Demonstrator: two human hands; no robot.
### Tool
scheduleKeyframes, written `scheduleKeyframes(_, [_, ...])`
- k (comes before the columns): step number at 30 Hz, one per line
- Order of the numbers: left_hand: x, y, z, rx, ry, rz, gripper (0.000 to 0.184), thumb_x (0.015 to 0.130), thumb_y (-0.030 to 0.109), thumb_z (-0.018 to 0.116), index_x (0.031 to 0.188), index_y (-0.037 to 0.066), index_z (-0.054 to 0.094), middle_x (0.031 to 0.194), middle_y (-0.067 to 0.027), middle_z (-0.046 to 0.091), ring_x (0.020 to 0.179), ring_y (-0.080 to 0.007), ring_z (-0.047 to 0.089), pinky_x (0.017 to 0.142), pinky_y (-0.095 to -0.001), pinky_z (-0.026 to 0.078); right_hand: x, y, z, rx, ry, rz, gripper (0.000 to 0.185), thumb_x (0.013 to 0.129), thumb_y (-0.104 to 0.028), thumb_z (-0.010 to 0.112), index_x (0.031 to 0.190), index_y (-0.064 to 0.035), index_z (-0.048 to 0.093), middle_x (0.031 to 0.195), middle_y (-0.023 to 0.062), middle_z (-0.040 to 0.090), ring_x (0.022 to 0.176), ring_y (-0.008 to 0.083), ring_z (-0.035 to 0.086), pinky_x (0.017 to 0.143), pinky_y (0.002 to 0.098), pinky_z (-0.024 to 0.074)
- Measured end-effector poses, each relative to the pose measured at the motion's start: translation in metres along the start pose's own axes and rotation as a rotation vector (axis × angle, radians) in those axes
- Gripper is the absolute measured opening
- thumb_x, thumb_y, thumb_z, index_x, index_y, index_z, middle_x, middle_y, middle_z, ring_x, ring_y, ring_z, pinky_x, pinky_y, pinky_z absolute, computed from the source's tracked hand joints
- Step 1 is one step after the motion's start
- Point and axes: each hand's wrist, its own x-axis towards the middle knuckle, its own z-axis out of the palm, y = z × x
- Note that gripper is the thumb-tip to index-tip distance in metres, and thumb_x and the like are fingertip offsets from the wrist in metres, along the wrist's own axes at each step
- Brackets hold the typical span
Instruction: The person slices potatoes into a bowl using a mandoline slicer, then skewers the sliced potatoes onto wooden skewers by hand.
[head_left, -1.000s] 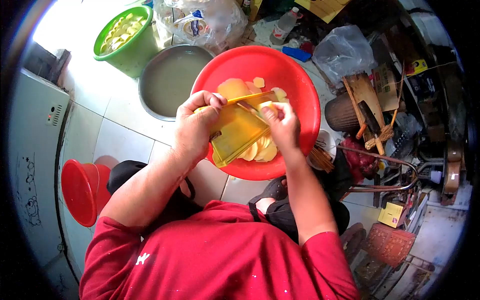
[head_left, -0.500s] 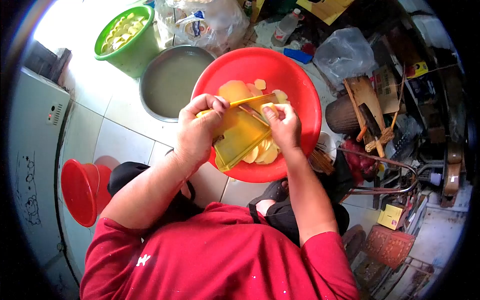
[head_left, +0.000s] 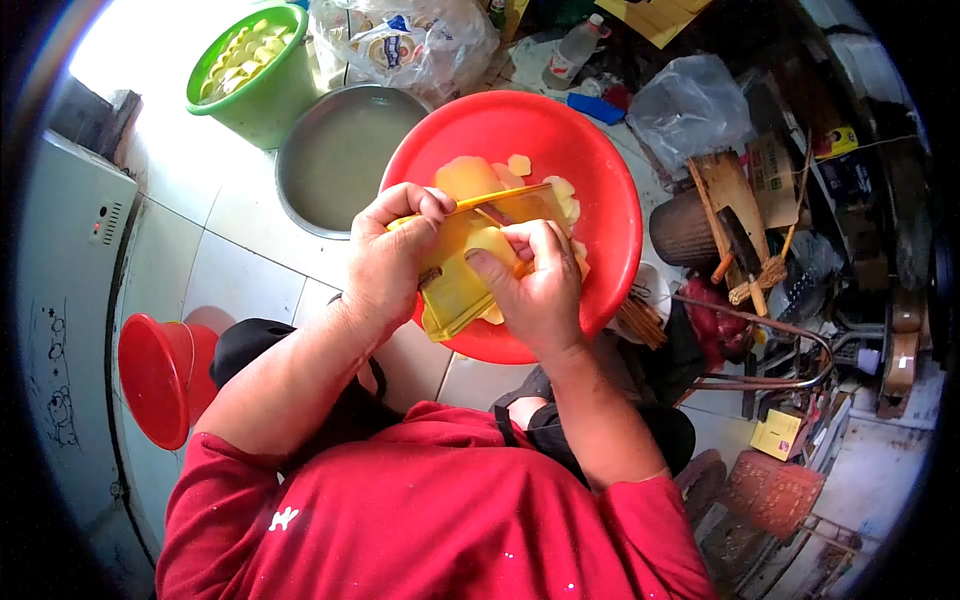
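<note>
My left hand is closed round one end of a yellow slicer, which is tilted over a large red basin. With closed fingers, my right hand holds a pale yellow potato piece against the slicer's face. Pale slices lie in the basin beyond and beside the slicer. Part of the slicer and some slices are hidden under my right hand.
A grey metal basin of cloudy liquid stands left of the red basin. Behind it is a green bucket of slices. A small red bucket stands at left; a wooden board and clutter fill the right.
My right hand has moved left and down along the slicer, with the potato piece. More slices show at the basin's right side. My left hand keeps its hold on the slicer.
</note>
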Motion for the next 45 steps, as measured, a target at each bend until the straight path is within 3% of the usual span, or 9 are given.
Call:
scheduleKeyframes(6, [-0.002,0.001,0.0,-0.006,-0.038,0.023,0.009,0.071,0.0,0.049,0.078,0.005,0.052,0.096,-0.0055,0.055,0.089,-0.0168,0.051,0.083,-0.0277,0.042,0.027,0.078,0.0,-0.141,0.061,0.486,0.044,0.077,-0.042,0.072,0.086,-0.0009,0.058,0.087,0.0165,0.064,0.077,0.0291,0.062,0.068,0.0413,0.0485])
scheduleKeyframes(12, [-0.004,0.001,0.0,0.042,0.019,-0.006,0.008,0.071,0.001,0.05,0.077,0.006,0.052,0.095,-0.0049,0.054,0.088,-0.0161,0.05,0.082,-0.0273,0.041,0.001,-0.001,0.006,-0.096,0.018,-0.045,0.05,0.075,-0.048,0.071,0.085,-0.0013,0.057,0.079,0.0142,0.056,0.076,0.0314,0.055,0.067,0.0427,0.0431])
scheduleKeyframes(16, [-0.004,-0.001,-0.001,-0.01,-0.026,0.005,0.01,0.07,-0.001,0.049,0.078,0.005,0.052,0.095,-0.0053,0.054,0.088,-0.0164,0.051,0.081,-0.0273,0.042,0.019,0.082,0.006,-0.193,0.074,0.387,0.046,0.078,-0.046,0.069,0.084,-0.0013,0.057,0.081,0.0175,0.061,0.074,0.0328,0.059,0.067,0.0435,0.0462])
scheduleKeyframes(26, [0.001,0.008,0.001,-0.057,0.004,-0.052,0.011,0.073,-0.002,0.047,0.078,0.003,0.055,0.095,-0.0035,0.058,0.088,-0.0125,0.051,0.084,-0.025,0.041,0.021,0.102,-0.011,-0.162,-0.046,0.451,0.036,0.086,-0.037,0.063,0.093,-0.0016,0.062,0.086,0.0158,0.065,0.076,0.0283,0.062,0.07,0.0378,0.0488])
scheduleKeyframes(29, [0.002,0.004,-0.001,-0.038,-0.015,-0.029,0.011,0.073,-0.002,0.047,0.077,0.003,0.055,0.095,-0.0038,0.058,0.088,-0.0125,0.051,0.085,-0.0251,0.041,0.015,0.105,-0.006,0.088,0.092,0.263,0.024,0.087,-0.021,0.064,0.099,-0.0005,0.063,0.092,0.0099,0.064,0.077,0.0174,0.062,0.073,0.03,0.0503])
scheduleKeyframes(35, [0.002,0.006,0.0,-0.026,0.005,-0.045,0.009,0.074,-0.002,0.048,0.077,0.003,0.055,0.094,-0.004,0.058,0.088,-0.0126,0.052,0.086,-0.0253,0.041,0.014,0.103,0.0,0.098,0.082,0.204,0.024,0.085,-0.018,0.066,0.103,-0.0023,0.064,0.092,0.0083,0.062,0.077,0.0153,0.061,0.071,0.0286,0.0502])
scheduleKeyframes(38, [0.002,0.002,0.0,-0.023,0.009,-0.039,0.012,0.071,-0.004,0.048,0.079,0.005,0.052,0.097,-0.0067,0.055,0.091,-0.0177,0.052,0.085,-0.0281,0.042,0.004,0.051,-0.003,0.062,-0.001,0.177,0.027,0.084,-0.021,0.067,0.105,-0.0034,0.064,0.09,0.0079,0.06,0.077,0.0182,0.059,0.07,0.0305,0.0493])
scheduleKeyframes(40, [0.0,0.003,0.001,-0.028,0.013,-0.034,0.012,0.071,-0.004,0.048,0.079,0.005,0.052,0.097,-0.0066,0.055,0.091,-0.0177,0.052,0.085,-0.0282,0.042,-0.003,0.012,-0.009,0.031,-0.08,-0.062,0.029,0.084,-0.024,0.067,0.105,-0.0036,0.064,0.093,0.0097,0.06,0.082,0.0221,0.059,0.074,0.0319,0.0487])
scheduleKeyframes(45, [-0.002,0.002,0.001,-0.028,0.01,-0.022,0.007,0.075,-0.001,0.049,0.077,0.003,0.055,0.094,-0.0038,0.058,0.089,-0.0122,0.051,0.085,-0.0247,0.04,0.008,0.091,0.003,-0.015,0.079,0.246,0.029,0.085,-0.024,0.065,0.105,-0.0036,0.064,0.096,0.012,0.06,0.086,0.0246,0.06,0.078,0.033,0.0487])
